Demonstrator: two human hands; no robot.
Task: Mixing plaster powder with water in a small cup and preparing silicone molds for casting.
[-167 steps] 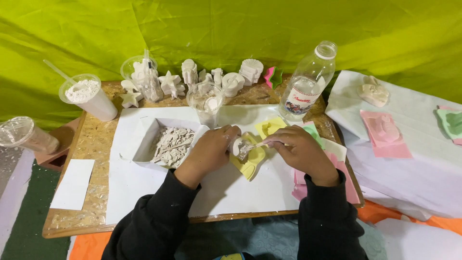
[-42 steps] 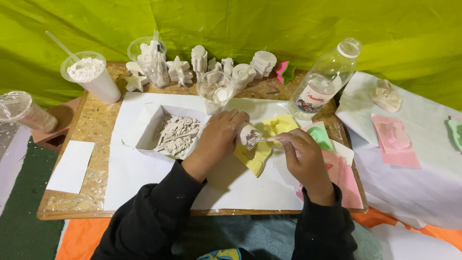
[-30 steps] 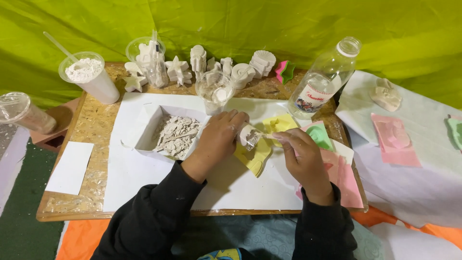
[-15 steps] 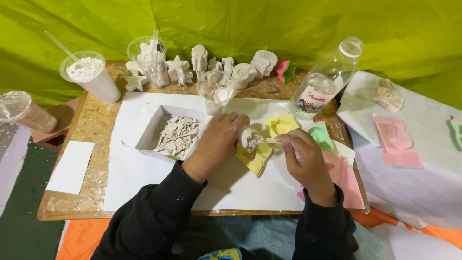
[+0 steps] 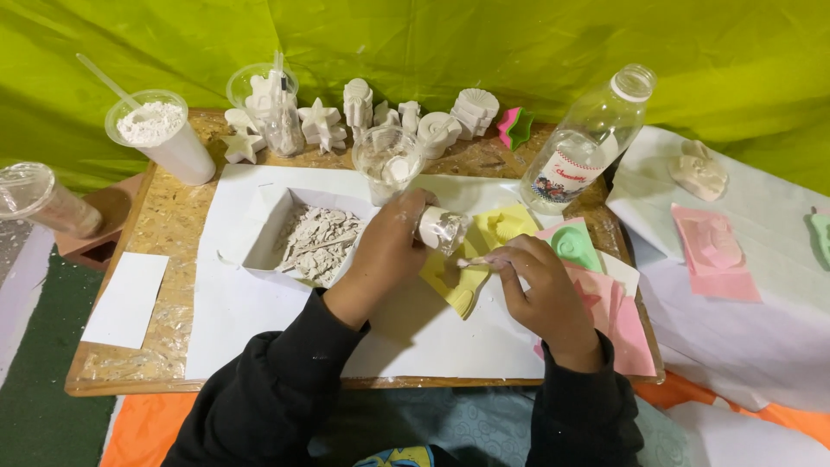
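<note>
Cup tipped over yellow mould

Left hand (image 5: 389, 246) is clamped around a small clear cup (image 5: 443, 229), which lies tilted on its side with white paste inside, its mouth over the yellow mould (image 5: 471, 277). Right hand (image 5: 540, 285) pinches a thin stick (image 5: 474, 261) whose tip sits at the cup's mouth, just above the mould.

Beside the mould lie a green mould (image 5: 575, 245) and pink moulds (image 5: 618, 311). A clear bottle (image 5: 588, 143) with a red and white label stands behind them. A white paper tray (image 5: 268, 229) of pale broken bits sits just left of the left hand. White cast figures (image 5: 359, 117) line the back edge, near a cup of white powder (image 5: 160, 134).

Everything rests on white paper (image 5: 259, 320) over a chipboard table (image 5: 173, 225), with green cloth (image 5: 432, 43) behind.
</note>
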